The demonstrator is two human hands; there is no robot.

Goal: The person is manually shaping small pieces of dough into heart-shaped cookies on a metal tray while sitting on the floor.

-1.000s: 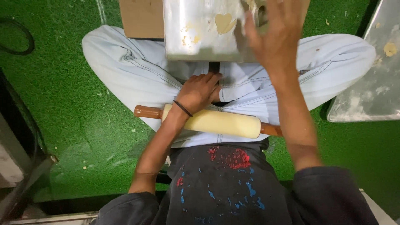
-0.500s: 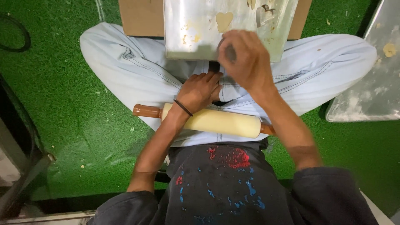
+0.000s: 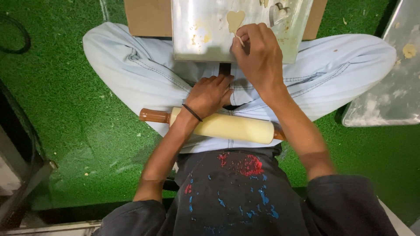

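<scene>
A heart-shaped piece of pale dough (image 3: 235, 20) lies flat on a shiny metal tray (image 3: 197, 39) set across a cardboard box (image 3: 146, 17) in front of a person seated cross-legged on green artificial turf (image 3: 65, 109). The right hand (image 3: 259, 57) reaches over the tray's near edge, fingers curled narrowly and pinching the lower tip of the dough heart, where a thin strip of dough shows between fingertip and thumb. Just beyond, near the tray's far right corner, sits a heart-shaped metal cutter (image 3: 278, 12), apart from the hand. The left hand (image 3: 210, 94) rests palm-down and empty in the lap, fingers loosely spread on the light denim, a dark band around the wrist; its wrist and forearm lie across a cream-coloured rolling pin (image 3: 227, 127) with brown wooden handles, which lies crosswise on the lap. The person wears pale jeans (image 3: 122, 65) and a dark top (image 3: 236, 196) spattered with red and blue paint. To the right, on the turf, stands a second metal tray (image 3: 389, 100), dusted with flour and bearing a small lump of dough (image 3: 409, 50) near its far edge. Crumbs of dough are scattered on the turf.
</scene>
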